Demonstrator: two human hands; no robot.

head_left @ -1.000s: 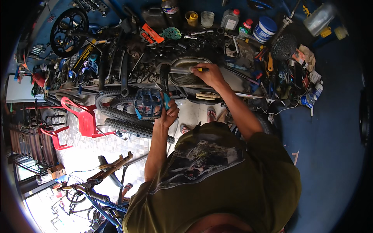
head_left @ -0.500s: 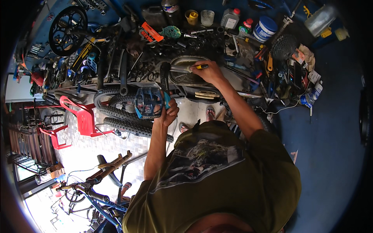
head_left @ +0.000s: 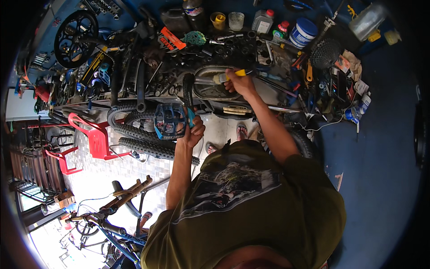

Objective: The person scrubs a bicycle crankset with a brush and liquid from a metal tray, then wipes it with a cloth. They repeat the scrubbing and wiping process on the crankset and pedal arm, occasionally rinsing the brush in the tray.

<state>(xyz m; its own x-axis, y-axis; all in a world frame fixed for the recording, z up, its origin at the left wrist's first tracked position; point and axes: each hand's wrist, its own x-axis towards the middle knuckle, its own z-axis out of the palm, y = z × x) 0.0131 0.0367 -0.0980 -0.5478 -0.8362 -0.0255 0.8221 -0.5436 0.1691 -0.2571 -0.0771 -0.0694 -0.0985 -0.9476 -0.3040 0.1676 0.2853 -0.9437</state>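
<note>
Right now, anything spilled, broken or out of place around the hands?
Nothing spilled or visibly broken. The bench is heavily cluttered with tools and parts. Left hand holds a blue pedal on its crank; right hand holds a yellow-handled brush over a metal tray.

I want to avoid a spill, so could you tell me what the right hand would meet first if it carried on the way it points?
Probably the metal tray: the right hand points its yellow-handled brush leftward over it, though depth is unclear.

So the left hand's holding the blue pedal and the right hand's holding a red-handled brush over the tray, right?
Not quite: the brush handle is yellow, not red, as the head view shows. The left hand does hold the blue pedal, and the right hand holds the brush over the tray.
</note>
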